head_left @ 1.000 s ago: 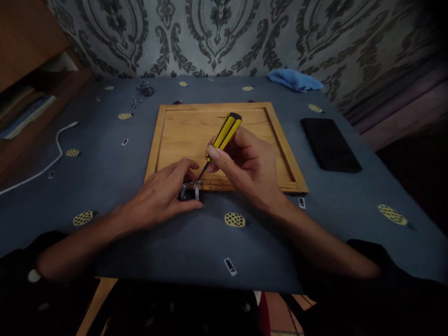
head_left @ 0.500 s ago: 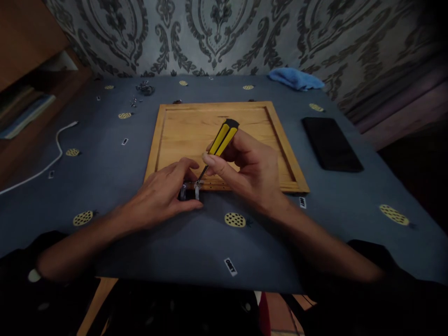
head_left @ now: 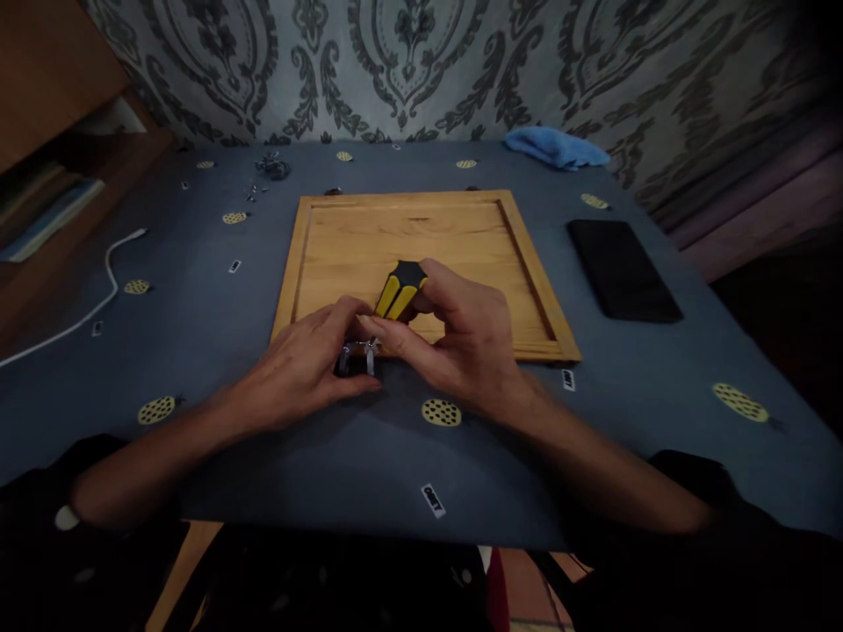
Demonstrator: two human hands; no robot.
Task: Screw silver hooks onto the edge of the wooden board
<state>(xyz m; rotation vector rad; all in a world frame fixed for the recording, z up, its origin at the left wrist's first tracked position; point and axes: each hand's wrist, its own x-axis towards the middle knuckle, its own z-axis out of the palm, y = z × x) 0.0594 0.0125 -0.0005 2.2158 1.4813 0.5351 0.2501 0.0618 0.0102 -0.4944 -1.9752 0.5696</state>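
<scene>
A square wooden panel with a raised frame (head_left: 527, 272) lies flat on the blue cloth-covered table (head_left: 263, 456). At its near edge sits a small metal fitting (head_left: 359, 357). My left hand (head_left: 306, 369) curls round that fitting and pins it against the frame. My right hand (head_left: 461, 338) grips a yellow and black screwdriver (head_left: 399, 291), tilted low toward me, its tip hidden between my fingers right at the fitting.
A black phone (head_left: 623, 268) lies right of the panel and a blue cloth (head_left: 557, 147) at the far right by the patterned wall. Loose small metal parts (head_left: 270, 167) are at the far left. A white cable (head_left: 98, 294) trails along the left, beside a wooden shelf (head_left: 46, 132).
My right hand has lowered and tipped the screwdriver handle down toward the panel, and its fingertips have come closer to the fitting. My left hand has stayed on the fitting.
</scene>
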